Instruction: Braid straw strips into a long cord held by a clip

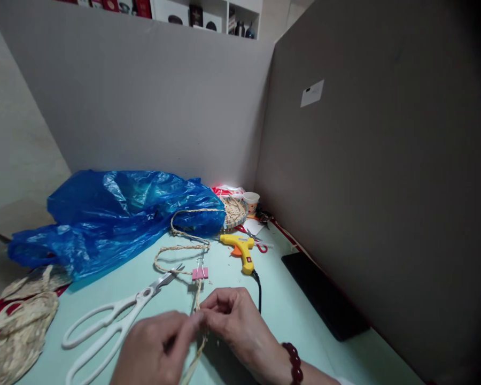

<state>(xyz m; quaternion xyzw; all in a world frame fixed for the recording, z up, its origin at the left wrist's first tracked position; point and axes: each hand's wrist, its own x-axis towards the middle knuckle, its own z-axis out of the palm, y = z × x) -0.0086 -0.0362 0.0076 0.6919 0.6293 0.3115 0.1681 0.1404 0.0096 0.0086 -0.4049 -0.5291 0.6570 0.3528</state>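
Note:
My left hand (154, 350) and my right hand (236, 323) meet low in the middle, both pinched on a braided straw cord (180, 248). From my fingers the cord runs up past a pink binder clip (200, 274) clamped on it, then loops toward the blue bag. A loose end hangs below my hands. A bead bracelet (294, 363) circles my right wrist. White scissors (116, 318) lie just left of my left hand, blades pointing at the clip.
A yellow glue gun (242, 250) with a black cable lies behind my hands. A blue plastic bag (112, 216), a woven straw disc (234, 213), a paper cup (251, 201), a black phone (324, 299) and straw bundles (14, 326) surround the pale green table (280, 305). Grey partitions enclose it.

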